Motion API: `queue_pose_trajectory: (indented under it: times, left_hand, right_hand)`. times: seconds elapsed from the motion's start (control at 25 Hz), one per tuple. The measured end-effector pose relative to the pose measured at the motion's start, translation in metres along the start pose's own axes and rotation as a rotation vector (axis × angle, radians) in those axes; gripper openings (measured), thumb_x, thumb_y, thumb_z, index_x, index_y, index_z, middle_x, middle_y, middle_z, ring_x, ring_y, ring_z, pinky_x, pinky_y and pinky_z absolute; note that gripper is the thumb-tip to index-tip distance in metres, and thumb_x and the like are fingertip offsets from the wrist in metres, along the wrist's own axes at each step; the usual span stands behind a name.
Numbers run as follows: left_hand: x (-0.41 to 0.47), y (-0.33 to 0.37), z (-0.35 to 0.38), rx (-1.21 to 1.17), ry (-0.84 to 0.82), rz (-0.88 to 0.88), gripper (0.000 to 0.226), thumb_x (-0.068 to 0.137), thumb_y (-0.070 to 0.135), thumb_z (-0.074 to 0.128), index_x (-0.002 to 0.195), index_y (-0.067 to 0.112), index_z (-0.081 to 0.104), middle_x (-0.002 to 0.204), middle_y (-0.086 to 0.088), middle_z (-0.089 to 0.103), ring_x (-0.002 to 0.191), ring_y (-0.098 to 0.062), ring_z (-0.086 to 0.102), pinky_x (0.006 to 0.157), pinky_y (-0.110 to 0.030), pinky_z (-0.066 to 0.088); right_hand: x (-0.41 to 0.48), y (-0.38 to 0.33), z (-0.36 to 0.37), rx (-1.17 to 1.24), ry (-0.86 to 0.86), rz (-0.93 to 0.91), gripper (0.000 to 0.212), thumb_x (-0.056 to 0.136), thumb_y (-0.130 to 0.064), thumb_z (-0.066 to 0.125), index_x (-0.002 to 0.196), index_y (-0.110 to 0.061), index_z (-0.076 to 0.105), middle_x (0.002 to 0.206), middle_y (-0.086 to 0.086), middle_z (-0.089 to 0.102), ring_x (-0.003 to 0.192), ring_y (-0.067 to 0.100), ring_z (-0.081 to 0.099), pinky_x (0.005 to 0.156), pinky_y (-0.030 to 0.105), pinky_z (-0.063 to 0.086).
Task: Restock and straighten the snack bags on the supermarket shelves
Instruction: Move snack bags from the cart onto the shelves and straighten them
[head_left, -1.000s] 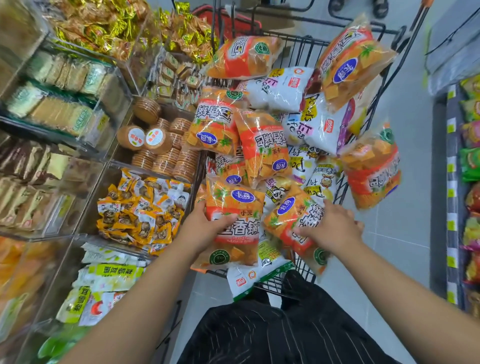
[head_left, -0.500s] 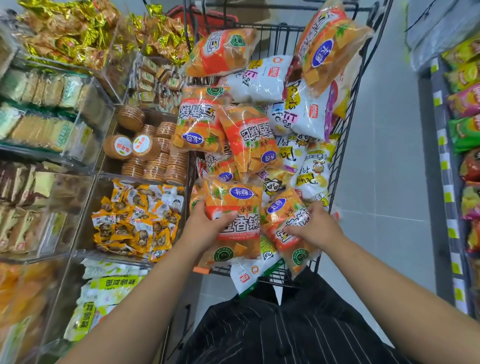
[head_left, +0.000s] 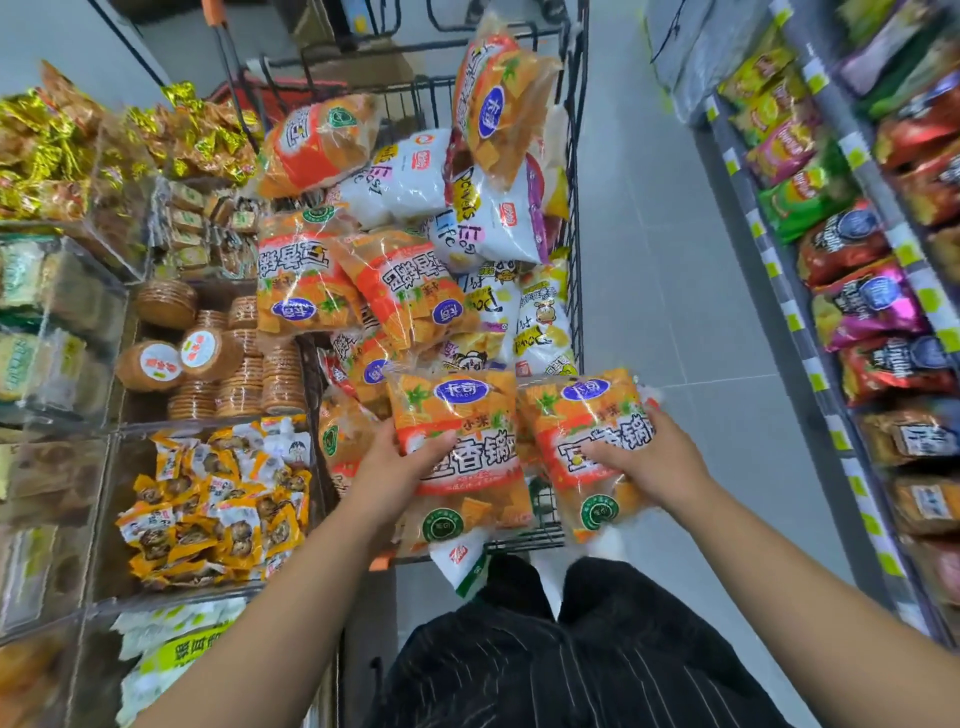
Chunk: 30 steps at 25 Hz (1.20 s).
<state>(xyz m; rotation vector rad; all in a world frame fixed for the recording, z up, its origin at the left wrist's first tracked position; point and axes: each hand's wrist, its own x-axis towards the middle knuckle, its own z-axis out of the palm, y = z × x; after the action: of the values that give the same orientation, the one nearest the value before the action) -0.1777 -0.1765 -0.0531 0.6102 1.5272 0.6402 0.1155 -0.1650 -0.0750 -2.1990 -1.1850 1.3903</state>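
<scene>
A black wire shopping cart (head_left: 574, 218) in front of me is piled with orange snack bags and white snack bags (head_left: 488, 218). My left hand (head_left: 395, 467) grips one orange snack bag (head_left: 457, 447) by its left edge, thumb on its front. My right hand (head_left: 649, 462) holds a second orange snack bag (head_left: 587, 426) from its right side. Both bags are upright, side by side, over the near end of the cart.
Clear bins on the left shelf hold round biscuit stacks (head_left: 208, 364), small yellow packets (head_left: 218, 499) and gold-wrapped sweets (head_left: 52, 150). A shelf of chip bags (head_left: 862, 306) runs along the right. Grey tiled aisle floor (head_left: 670, 291) lies between cart and right shelf.
My right hand has turned its orange bag upright and lifted it beside the left hand's bag. The view has swung right, showing more of the right shelf.
</scene>
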Motion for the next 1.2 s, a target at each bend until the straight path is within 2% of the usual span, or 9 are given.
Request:
queue_pose_trajectory:
  times: [0.16, 0.28, 0.44, 0.52, 0.6, 0.76, 0.88, 1.0, 1.2]
  left_hand:
    - [-0.009, 0.009, 0.043, 0.001, -0.085, 0.016, 0.053, 0.068, 0.040, 0.080, 0.114, 0.034, 0.052, 0.107, -0.004, 0.074, 0.092, -0.025, 0.073, 0.080, -0.043, 0.058]
    - [-0.020, 0.015, 0.085, 0.032, -0.156, 0.058, 0.052, 0.073, 0.035, 0.078, 0.118, 0.030, 0.052, 0.104, -0.004, 0.074, 0.086, -0.022, 0.074, 0.067, -0.034, 0.058]
    - [-0.048, 0.012, 0.163, 0.081, -0.286, 0.084, 0.068, 0.066, 0.034, 0.079, 0.127, 0.021, 0.051, 0.102, -0.006, 0.075, 0.085, -0.026, 0.074, 0.063, -0.035, 0.058]
    - [-0.067, 0.004, 0.209, 0.111, -0.353, 0.098, 0.058, 0.071, 0.031, 0.077, 0.123, 0.020, 0.053, 0.095, -0.004, 0.077, 0.079, -0.023, 0.075, 0.057, -0.030, 0.057]
    - [-0.084, -0.005, 0.255, 0.144, -0.436, 0.096, 0.052, 0.074, 0.030, 0.076, 0.120, 0.020, 0.055, 0.097, -0.004, 0.077, 0.083, -0.024, 0.075, 0.062, -0.032, 0.058]
    - [-0.112, -0.021, 0.348, 0.243, -0.596, 0.087, 0.068, 0.067, 0.035, 0.083, 0.126, 0.019, 0.053, 0.110, -0.013, 0.073, 0.093, -0.036, 0.072, 0.075, -0.047, 0.058]
    - [-0.141, -0.031, 0.421, 0.339, -0.740, 0.100, 0.071, 0.066, 0.036, 0.082, 0.127, 0.018, 0.052, 0.108, -0.014, 0.073, 0.090, -0.034, 0.073, 0.069, -0.042, 0.057]
    - [-0.169, -0.036, 0.480, 0.421, -0.878, 0.096, 0.071, 0.068, 0.034, 0.083, 0.129, 0.016, 0.051, 0.107, -0.014, 0.074, 0.089, -0.034, 0.073, 0.069, -0.041, 0.057]
    - [-0.224, -0.044, 0.579, 0.524, -1.096, 0.115, 0.060, 0.070, 0.029, 0.078, 0.125, 0.018, 0.055, 0.107, -0.012, 0.074, 0.089, -0.029, 0.073, 0.067, -0.037, 0.059]
  right_hand:
    - [-0.026, 0.030, -0.035, 0.136, 0.151, 0.032, 0.066, 0.060, -0.040, 0.089, 0.109, -0.026, 0.048, 0.091, -0.012, 0.059, 0.085, 0.015, 0.060, 0.079, 0.031, 0.047]
    - [-0.047, 0.062, -0.067, 0.245, 0.230, 0.072, 0.068, 0.058, -0.041, 0.090, 0.112, -0.019, 0.053, 0.100, -0.004, 0.065, 0.087, 0.017, 0.065, 0.075, 0.032, 0.052]
    - [-0.086, 0.118, -0.117, 0.394, 0.362, 0.141, 0.076, 0.054, -0.045, 0.091, 0.115, -0.020, 0.054, 0.104, -0.002, 0.068, 0.091, 0.021, 0.067, 0.085, 0.043, 0.056]
    - [-0.113, 0.151, -0.146, 0.439, 0.463, 0.154, 0.080, 0.053, -0.046, 0.091, 0.118, -0.020, 0.052, 0.106, -0.002, 0.066, 0.094, 0.020, 0.065, 0.087, 0.042, 0.054]
    - [-0.139, 0.185, -0.174, 0.485, 0.549, 0.178, 0.082, 0.054, -0.047, 0.090, 0.120, -0.020, 0.050, 0.108, -0.003, 0.064, 0.095, 0.018, 0.062, 0.087, 0.037, 0.051]
    - [-0.195, 0.252, -0.225, 0.576, 0.753, 0.190, 0.083, 0.060, -0.048, 0.088, 0.127, -0.022, 0.047, 0.107, -0.007, 0.057, 0.099, 0.016, 0.056, 0.085, 0.031, 0.042]
    - [-0.240, 0.304, -0.254, 0.669, 0.920, 0.225, 0.076, 0.067, -0.040, 0.085, 0.130, -0.018, 0.048, 0.104, -0.007, 0.055, 0.098, 0.016, 0.054, 0.084, 0.026, 0.037]
    - [-0.277, 0.339, -0.274, 0.771, 1.039, 0.292, 0.080, 0.067, -0.042, 0.085, 0.132, -0.016, 0.046, 0.112, -0.003, 0.062, 0.103, 0.018, 0.059, 0.088, 0.030, 0.044]
    - [-0.334, 0.386, -0.309, 0.862, 1.256, 0.365, 0.071, 0.064, -0.048, 0.085, 0.120, -0.018, 0.054, 0.106, -0.006, 0.066, 0.097, 0.017, 0.063, 0.081, 0.031, 0.047]
